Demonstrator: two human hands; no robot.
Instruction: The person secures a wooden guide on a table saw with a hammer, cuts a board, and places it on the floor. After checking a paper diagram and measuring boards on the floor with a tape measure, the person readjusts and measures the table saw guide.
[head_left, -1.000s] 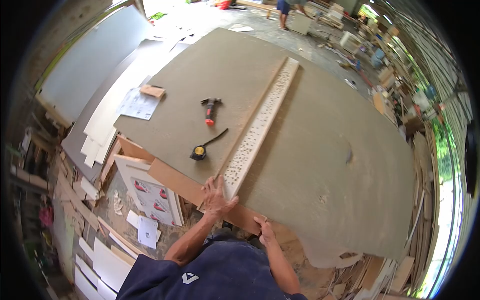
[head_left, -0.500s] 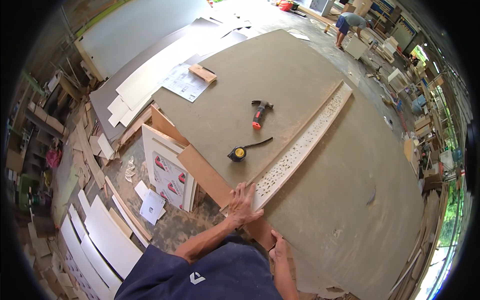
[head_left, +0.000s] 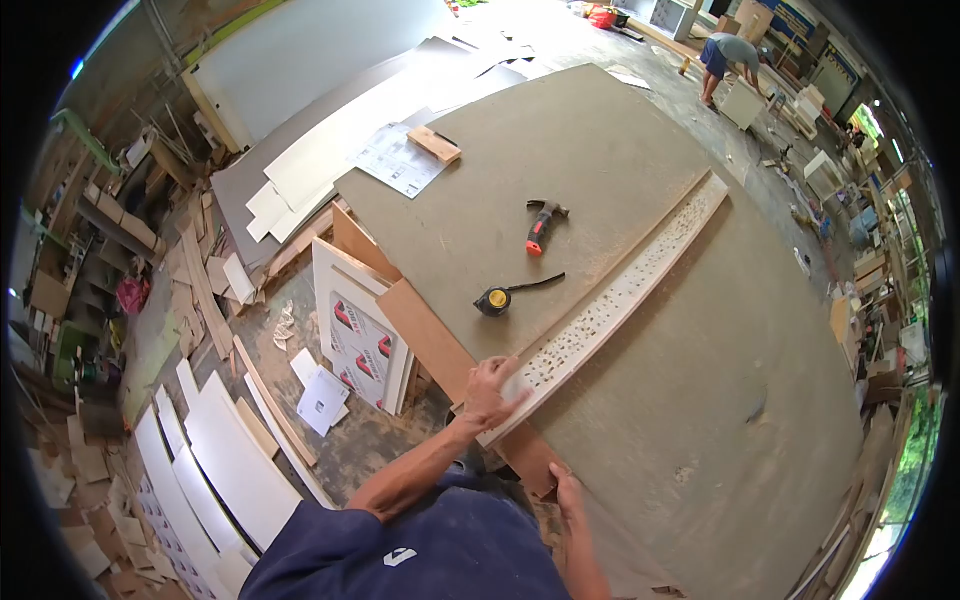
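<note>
A long whitish strip of board [head_left: 620,298], flecked with a dark pattern, lies slantwise across the big grey-brown panel [head_left: 760,330]. Across the strip's near end rests my left hand [head_left: 492,393], thumb and fingers apart, touching its top and left edge. My right hand [head_left: 567,492] is closed around the end of a reddish-brown wooden board [head_left: 528,458] at the panel's near edge; the underside of that grip is hidden. Left of the strip are a claw hammer [head_left: 540,228] with a red and black handle and a tape measure [head_left: 493,301] with a black strap.
A printed drawing [head_left: 400,165] and a small wood block [head_left: 434,145] sit at the panel's far left. Boards with printed labels [head_left: 360,345] lean beside it. White panels [head_left: 225,455] and offcuts lie on the floor at left. Another person [head_left: 730,60] bends over a cabinet at far right.
My left hand has shifted up along the strip, its fingers lifting slightly, and the strip's near end now shows below it. My right hand keeps its hold. The view has turned a little.
</note>
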